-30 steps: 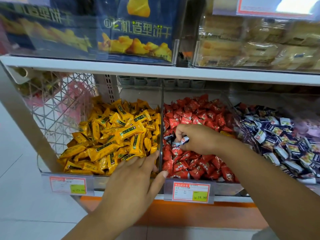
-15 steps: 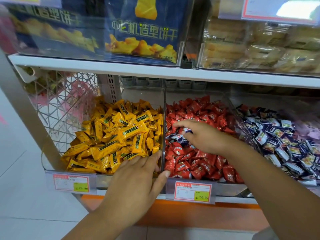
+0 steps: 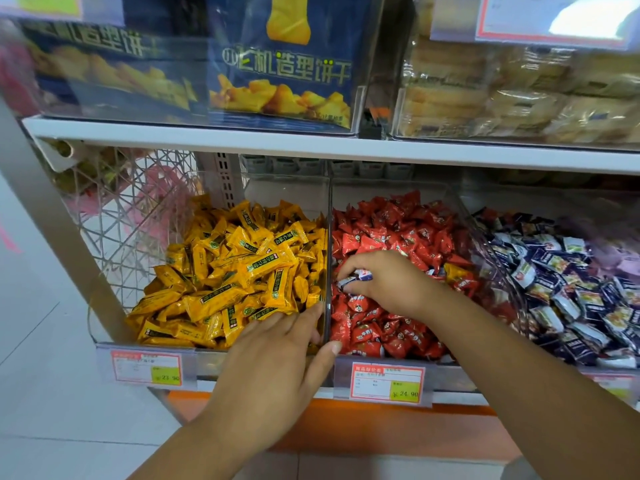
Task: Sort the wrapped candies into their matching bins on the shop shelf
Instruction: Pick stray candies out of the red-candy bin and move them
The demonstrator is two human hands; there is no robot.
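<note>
Three clear bins stand side by side on the lower shelf: yellow candies [image 3: 239, 271] on the left, red candies [image 3: 391, 233] in the middle, blue-and-white candies [image 3: 561, 282] on the right. My right hand [image 3: 384, 282] is in the red bin, its fingers curled round blue-and-white candies [image 3: 355, 277] that lie among the red ones. A yellow candy [image 3: 459, 273] also lies in the red bin, near its right wall. My left hand [image 3: 277, 362] rests on the front of the divider between the yellow and red bins, fingers straight and spread.
Price tags [image 3: 386, 381] hang on the bins' front edge. A white shelf board [image 3: 311, 147] runs close above the bins, carrying blue biscuit boxes [image 3: 280, 64] and wrapped pastries [image 3: 519, 95]. A wire basket [image 3: 135, 209] sits to the left.
My right hand has curled again round blue-and-white candies in the red bin, after reaching out flat half a second ago. My left hand has stayed on the divider.
</note>
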